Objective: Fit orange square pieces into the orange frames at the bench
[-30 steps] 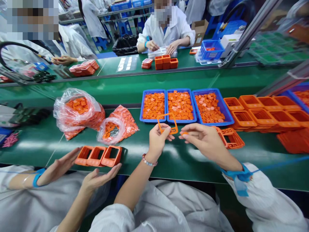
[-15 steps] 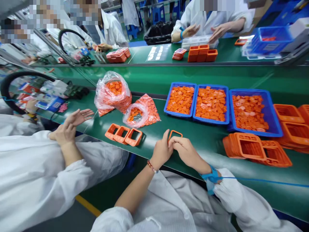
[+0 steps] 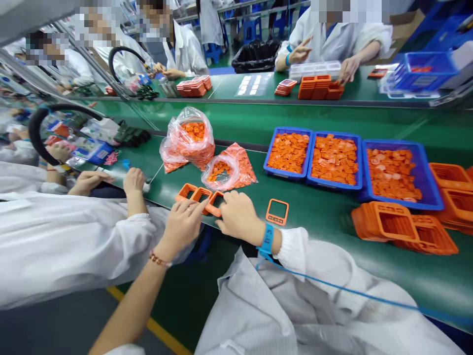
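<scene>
Three small stacks of orange plastic frames stand in a row at the table's near edge, the left stack (image 3: 186,190), the middle stack (image 3: 200,194) and the right stack (image 3: 214,204). My left hand (image 3: 184,223) has its fingertips against the near side of the middle and right stacks. From the other side, my right hand (image 3: 239,216) closes its fingers on the right stack, partly covering it. A single orange frame (image 3: 277,212) lies flat on the green table, to the right of my right hand, touched by neither hand.
Blue bins (image 3: 334,160) of small orange pieces stand behind. Plastic bags (image 3: 190,140) of similar pieces lie at the left. More stacked orange frames (image 3: 397,224) are at the right. A blue cord (image 3: 351,292) trails from my right wrist. A co-worker's hands (image 3: 133,181) rest nearby.
Both my hands have moved left from the single frame to the stacks. That frame now lies uncovered. The neighbouring co-worker's hands have come apart, and the view has shifted slightly.
</scene>
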